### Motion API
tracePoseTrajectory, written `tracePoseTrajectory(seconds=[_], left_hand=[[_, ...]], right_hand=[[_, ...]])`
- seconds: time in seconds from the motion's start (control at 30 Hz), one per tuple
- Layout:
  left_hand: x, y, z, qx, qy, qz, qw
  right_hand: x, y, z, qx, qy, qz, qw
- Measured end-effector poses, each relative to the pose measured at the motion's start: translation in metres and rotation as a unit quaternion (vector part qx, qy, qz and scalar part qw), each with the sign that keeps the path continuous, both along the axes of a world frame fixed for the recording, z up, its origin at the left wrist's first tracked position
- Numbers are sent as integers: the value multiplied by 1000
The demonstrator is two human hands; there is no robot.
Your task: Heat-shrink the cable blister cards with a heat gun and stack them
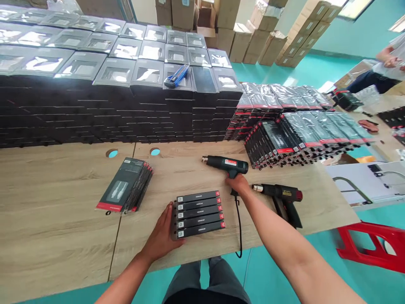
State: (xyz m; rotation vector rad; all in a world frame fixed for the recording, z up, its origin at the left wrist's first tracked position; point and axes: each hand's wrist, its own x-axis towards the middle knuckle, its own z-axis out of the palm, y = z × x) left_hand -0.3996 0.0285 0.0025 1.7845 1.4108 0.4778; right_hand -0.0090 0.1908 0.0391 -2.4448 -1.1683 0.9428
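My right hand [239,185] is wrapped round the handle of a dark heat gun [225,163], whose metal nozzle points left; its cord hangs down towards the table's front edge. My left hand [163,230] grips the left end of a row of several slim black boxes [200,214] with red ends, fingers behind and thumb along the near side. Their narrow printed edges face up. To the left lies a fanned pile of black packages [122,185] with a window picture. A second heat gun [281,195] rests right of my right forearm.
Tall stacks of black boxes [104,101] line the table's back, with a blue cutter [177,77] on top. Film-wrapped packages [319,131] stand at the right. A red stool [373,245] is on the floor. Another person [389,63] is at far right.
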Motion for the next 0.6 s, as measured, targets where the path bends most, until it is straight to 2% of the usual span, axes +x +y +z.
tracePoseTrajectory(seconds=[0.1, 0.17, 0.23, 0.4, 0.5, 0.6], left_hand=[[0, -2, 2, -8, 29, -16, 999], [-3, -7, 0, 4, 50, -21, 999], [-11, -12, -4, 34, 74, -27, 996], [-54, -14, -8, 128, 135, -66, 980], [-71, -5, -3, 161, 163, -87, 969], [-74, 7, 5, 153, 156, -79, 973]], right_hand=[[-2, -12, 10, 2, 84, -57, 995], [0, -34, 24, 7, 126, -90, 988], [2, -70, 43, 13, 154, -119, 981], [0, -188, 88, 22, 186, -191, 964], [-5, -240, 101, 34, 178, -230, 956], [-11, -269, 103, 37, 166, -256, 952]])
